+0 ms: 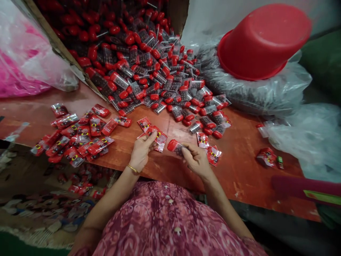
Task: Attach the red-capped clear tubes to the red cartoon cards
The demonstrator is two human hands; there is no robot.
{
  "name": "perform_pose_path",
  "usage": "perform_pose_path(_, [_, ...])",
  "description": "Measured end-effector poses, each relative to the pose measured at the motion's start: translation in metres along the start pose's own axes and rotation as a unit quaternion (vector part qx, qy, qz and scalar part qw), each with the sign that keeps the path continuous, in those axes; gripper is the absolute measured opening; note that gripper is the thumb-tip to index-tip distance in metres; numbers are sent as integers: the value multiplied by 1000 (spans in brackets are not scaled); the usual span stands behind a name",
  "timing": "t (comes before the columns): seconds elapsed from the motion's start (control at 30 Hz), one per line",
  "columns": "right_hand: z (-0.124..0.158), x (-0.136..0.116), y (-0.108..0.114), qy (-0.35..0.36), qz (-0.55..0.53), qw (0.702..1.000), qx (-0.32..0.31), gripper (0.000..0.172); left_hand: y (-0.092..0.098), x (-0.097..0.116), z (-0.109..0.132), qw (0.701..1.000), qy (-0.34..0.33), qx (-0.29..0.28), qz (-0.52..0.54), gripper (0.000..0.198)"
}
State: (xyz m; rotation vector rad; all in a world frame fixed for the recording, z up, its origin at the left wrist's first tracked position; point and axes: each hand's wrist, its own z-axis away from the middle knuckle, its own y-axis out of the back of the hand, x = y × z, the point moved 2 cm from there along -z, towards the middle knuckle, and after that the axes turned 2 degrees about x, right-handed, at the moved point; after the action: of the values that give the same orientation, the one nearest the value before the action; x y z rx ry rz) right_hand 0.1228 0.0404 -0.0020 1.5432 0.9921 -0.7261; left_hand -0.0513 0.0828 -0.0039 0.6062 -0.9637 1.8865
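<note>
My left hand (140, 152) pinches a flat, shiny red printed sleeve (160, 139) between thumb and fingers. A second red sleeve (144, 124) lies just beyond it on the table. In my right hand (196, 159) is a small red-capped clear container (175, 146) with dark contents, its red end pointing toward the sleeve. The two are close but apart. Beside my right hand lie more printed sleeves (214, 155). Ahead of both hands spreads a large heap of the same red-capped containers (160, 85).
A cardboard box (179, 16) on its side spills the heap. Wrapped red pieces (82, 137) form a pile at left, some lower down past the table edge. A red tub (263, 42) sits upside down on filled plastic bags (255, 92). Pink-filled bags (32, 53) stand at far left.
</note>
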Motion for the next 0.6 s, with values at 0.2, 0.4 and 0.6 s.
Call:
perform_pose_path(0.2, [-5,-16,-2,-14,-31,999,-32,21,-3,-5,2,998,-31,-24,-44,41])
perform_pose_path(0.4, [-6,-10,-18,-44,-102,994,0,24,-4,-7,1,998,-45,-33,-25,40])
perform_pose_path(0.6, [-6,-5,-33,-106,-166,980,25,29,-14,-16,5,996,-60,-47,49,41])
